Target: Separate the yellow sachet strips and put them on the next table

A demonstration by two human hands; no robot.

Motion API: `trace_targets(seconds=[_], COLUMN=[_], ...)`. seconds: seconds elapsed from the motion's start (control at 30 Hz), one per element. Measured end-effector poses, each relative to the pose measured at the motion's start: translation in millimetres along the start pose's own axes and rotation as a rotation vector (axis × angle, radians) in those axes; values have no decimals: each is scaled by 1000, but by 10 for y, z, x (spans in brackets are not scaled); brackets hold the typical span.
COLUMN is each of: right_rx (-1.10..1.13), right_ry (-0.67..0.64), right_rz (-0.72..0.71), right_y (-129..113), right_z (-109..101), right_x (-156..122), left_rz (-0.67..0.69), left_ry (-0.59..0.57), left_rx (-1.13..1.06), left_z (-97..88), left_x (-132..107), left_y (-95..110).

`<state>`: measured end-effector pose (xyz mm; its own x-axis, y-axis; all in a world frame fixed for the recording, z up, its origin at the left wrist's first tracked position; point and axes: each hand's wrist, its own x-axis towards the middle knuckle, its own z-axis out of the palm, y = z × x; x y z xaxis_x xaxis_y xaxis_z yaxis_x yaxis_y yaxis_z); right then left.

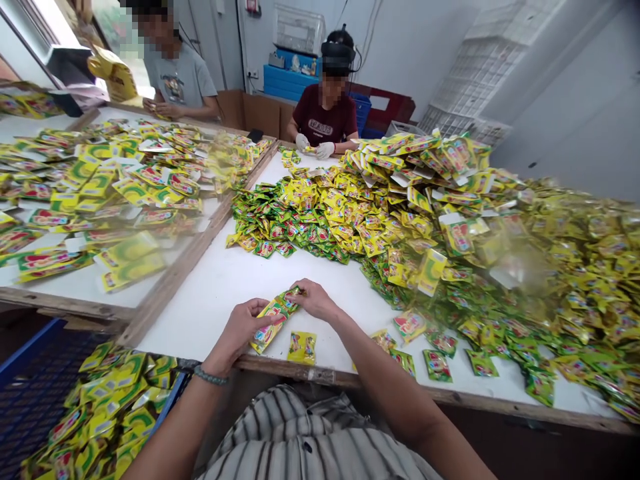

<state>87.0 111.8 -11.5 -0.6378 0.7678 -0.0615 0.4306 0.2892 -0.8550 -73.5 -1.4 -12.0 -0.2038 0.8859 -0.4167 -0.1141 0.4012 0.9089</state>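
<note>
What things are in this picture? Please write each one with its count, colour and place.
Held carton: one, yellow-green, centre front
Lone packet: one, yellow, near the front edge
Tabletop: count unclear, white with wooden edges, across the middle
Sachets: too many to count, green and yellow, heaped centre and right
Other cartons: many, yellow-green, left and atop the sachets
Basket: one, blue, lower left
Packages: many, yellow-green, inside the basket
Co-workers: two, wearing grey and dark red, back
Bag: one, yellow, back left
Crates: several, white, back right
Bracelet: one, grey-green, left wrist
Shirt: one, striped, bottom centre
Left hand: one, bare, gripping the held carton
Right hand: one, bare, at its far end
</note>
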Motion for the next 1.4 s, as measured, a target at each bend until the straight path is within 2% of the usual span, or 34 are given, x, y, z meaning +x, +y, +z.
trace_targets(seconds=[0.17,0.37,0.5,0.67,0.83,1.03,1.17,1.33,1.4], right_rx=[41,23,-10,-41,-143,-201,-186,-126,-163], right_ry=[-43,213,292,94,271,68,2,173,158], right_rz=[-70,-231,-328,-251,-206,-92,-56,-113,-96], right_y=[-65,-231,-290,-419,-474,-511,-543,-561,-561], right_z=[-53,-91,-95,-215,-328,-355,-400,-366,-341], right_x=[-50,-103,-168,-294,-360,-445,-485,-551,-584], left_rz=[4,1,-13,18,149,159,201,207,193], left_ry=[-10,-171,-183,-146,-144,-121,-109,-116,-123], left_rx=[-147,-186,-299,-342,-223,-179,-126,-106,-83], left_z=[84,184,218,280,346,402,424,430,432], left_x=[-54,-65,-82,-86,-73,-119,-130,-112,-119], left_y=[65,151,159,173,187,110,126,214,216])
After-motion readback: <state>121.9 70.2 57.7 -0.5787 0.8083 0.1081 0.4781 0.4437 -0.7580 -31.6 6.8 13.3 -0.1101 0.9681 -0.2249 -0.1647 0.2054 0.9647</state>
